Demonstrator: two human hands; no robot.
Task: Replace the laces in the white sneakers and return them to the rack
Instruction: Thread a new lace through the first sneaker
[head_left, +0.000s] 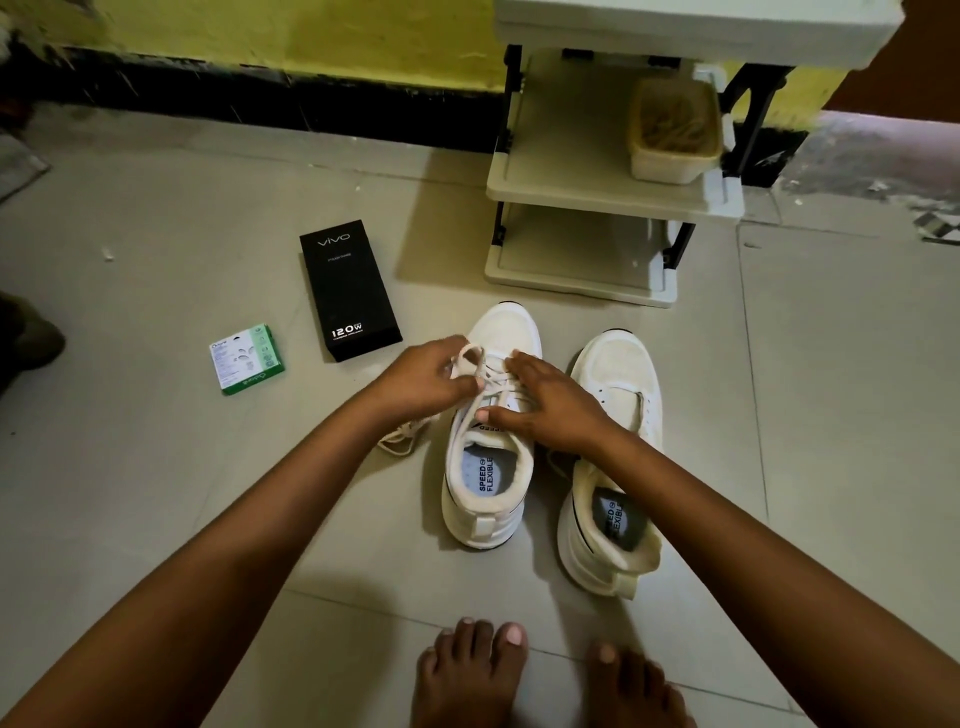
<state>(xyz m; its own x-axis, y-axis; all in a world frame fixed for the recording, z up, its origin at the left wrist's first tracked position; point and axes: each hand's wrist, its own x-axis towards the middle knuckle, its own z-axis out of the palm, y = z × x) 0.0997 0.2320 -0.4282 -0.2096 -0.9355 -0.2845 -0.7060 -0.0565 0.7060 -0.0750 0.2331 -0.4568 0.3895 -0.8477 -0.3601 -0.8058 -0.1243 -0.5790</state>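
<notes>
On the floor (156, 493) at 6 o'clock of the rack (597, 187), your left hand (421, 382) is pinching a lace (470, 358) loop on the left sneaker (491, 431); your right hand (550, 405) is pressing its tongue, fingers spread, beside the right sneaker (618, 457).

Dim indoor light, warm cast. Soft shadows left of shoe rack (602, 176) and sneakers (488, 457) on floor (156, 467). Wide-angle bowing at edges. Corners dark, slightly soft; centre sharp.
</notes>
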